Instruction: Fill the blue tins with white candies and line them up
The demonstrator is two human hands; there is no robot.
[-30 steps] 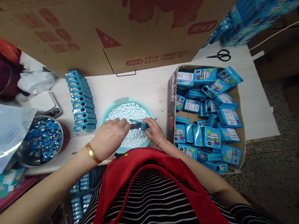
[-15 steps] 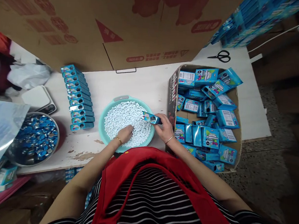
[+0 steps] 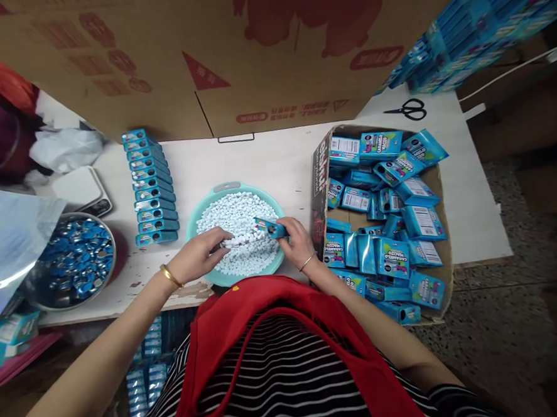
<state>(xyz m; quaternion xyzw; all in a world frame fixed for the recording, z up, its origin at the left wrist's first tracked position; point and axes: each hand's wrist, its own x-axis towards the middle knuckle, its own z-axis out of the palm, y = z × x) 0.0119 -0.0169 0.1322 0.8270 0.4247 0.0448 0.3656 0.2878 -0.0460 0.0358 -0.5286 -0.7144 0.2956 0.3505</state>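
Observation:
A teal basin (image 3: pixel 213 195) full of small white tablets (image 3: pixel 240 219) stands on the white table in front of me. My right hand (image 3: pixel 298 242) holds a small blue box (image 3: pixel 268 227) lying sideways over the basin's right side. My left hand (image 3: pixel 200 254) hovers over the tablets at the basin's near left, fingers pinched together on some tablets and pointing toward the box's open end.
A row of filled blue boxes (image 3: pixel 150 188) lies left of the basin. A cardboard carton (image 3: pixel 321 173) of flat blue boxes stands to the right. A metal bowl (image 3: pixel 70 262) of blue caps, a foil bag (image 3: pixel 7 242), a scale (image 3: pixel 79 187) and scissors (image 3: pixel 407 108) are around. A big carton (image 3: pixel 198 46) walls the back.
My left hand has lifted out of the tablets and moved left and up with a pinch of them. The right hand has brought the blue box slightly leftward over the basin.

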